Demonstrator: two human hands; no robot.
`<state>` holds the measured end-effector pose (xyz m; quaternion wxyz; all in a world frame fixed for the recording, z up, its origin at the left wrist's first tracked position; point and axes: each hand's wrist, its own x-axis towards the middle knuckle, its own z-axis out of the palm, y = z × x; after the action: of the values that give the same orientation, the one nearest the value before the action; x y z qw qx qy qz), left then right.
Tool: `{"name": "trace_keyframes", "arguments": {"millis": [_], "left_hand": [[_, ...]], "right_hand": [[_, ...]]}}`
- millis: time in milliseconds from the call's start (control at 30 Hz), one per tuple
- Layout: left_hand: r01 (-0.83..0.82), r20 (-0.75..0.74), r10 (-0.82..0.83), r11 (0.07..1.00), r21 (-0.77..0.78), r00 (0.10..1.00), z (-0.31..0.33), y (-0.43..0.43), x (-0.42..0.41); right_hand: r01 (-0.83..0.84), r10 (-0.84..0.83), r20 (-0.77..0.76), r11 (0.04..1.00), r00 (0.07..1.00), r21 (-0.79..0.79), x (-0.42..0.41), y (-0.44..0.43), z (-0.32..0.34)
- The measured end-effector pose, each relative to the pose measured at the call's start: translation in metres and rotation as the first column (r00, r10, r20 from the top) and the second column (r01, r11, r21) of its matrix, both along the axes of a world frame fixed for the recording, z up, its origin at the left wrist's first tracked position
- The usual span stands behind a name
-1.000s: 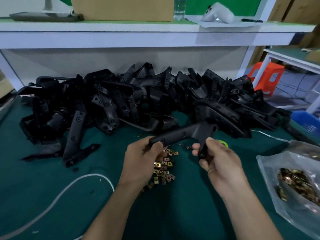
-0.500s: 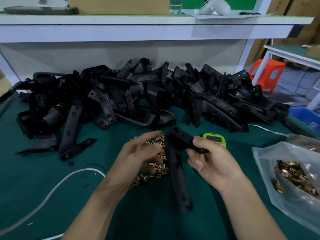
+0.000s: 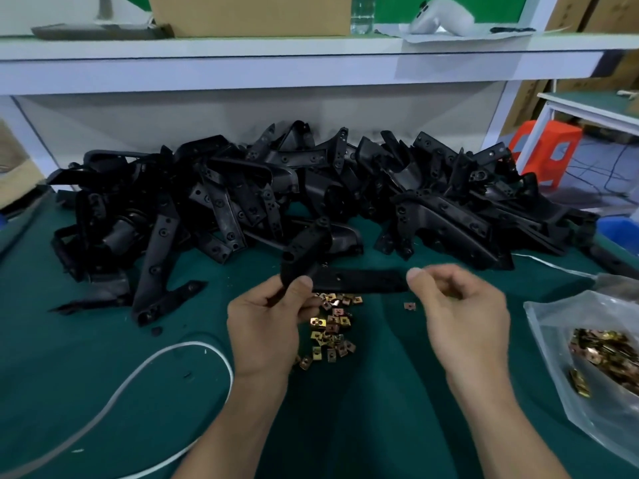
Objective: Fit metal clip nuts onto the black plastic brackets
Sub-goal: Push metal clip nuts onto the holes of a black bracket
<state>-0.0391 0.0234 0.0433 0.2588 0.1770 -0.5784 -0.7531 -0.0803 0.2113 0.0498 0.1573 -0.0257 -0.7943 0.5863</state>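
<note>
A white cable is looped across the green table mat, while a cardboard box, a clear bottle and a white device are kept on the white shelf, and an orange stool is seen beyond the table.

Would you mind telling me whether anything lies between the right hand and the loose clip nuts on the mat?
Nothing visible does. The right hand hovers blurred at the held bracket; the loose clip nuts lie uncovered on the green mat just below.

white shelf, orange stool
</note>
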Motion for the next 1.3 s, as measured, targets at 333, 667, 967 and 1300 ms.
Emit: {"name": "trace_keyframes", "arguments": {"millis": [333, 667, 967, 1300], "left_hand": [[0.136, 0.043, -0.145, 0.978, 0.157, 0.989, -0.018, 0.023, -0.005], [0.347, 0.105, -0.341, 0.937, -0.039, 0.934, -0.017, 0.025, -0.002], [0.342, 0.446, 0.057, 0.556, -0.757, 0.893, -0.020, -0.033, -0.002], [0.273, 0.337, 0.113, 0.379, -0.884, 0.935, -0.035, -0.030, -0.010]], "right_hand": [[-0.088, 0.463, 0.352, 0.697, 0.813, -0.712, 0.001, -0.043, -0.010], [-0.067, 0.477, 0.347, 0.659, 0.807, -0.749, -0.002, -0.047, -0.013], [-0.150, 0.480, 0.284, 0.683, 0.830, -0.715, -0.012, -0.033, -0.019], [0.030, 0.794, 0.130, 0.139, 0.594, -0.990, -0.007, -0.025, -0.015]]}}
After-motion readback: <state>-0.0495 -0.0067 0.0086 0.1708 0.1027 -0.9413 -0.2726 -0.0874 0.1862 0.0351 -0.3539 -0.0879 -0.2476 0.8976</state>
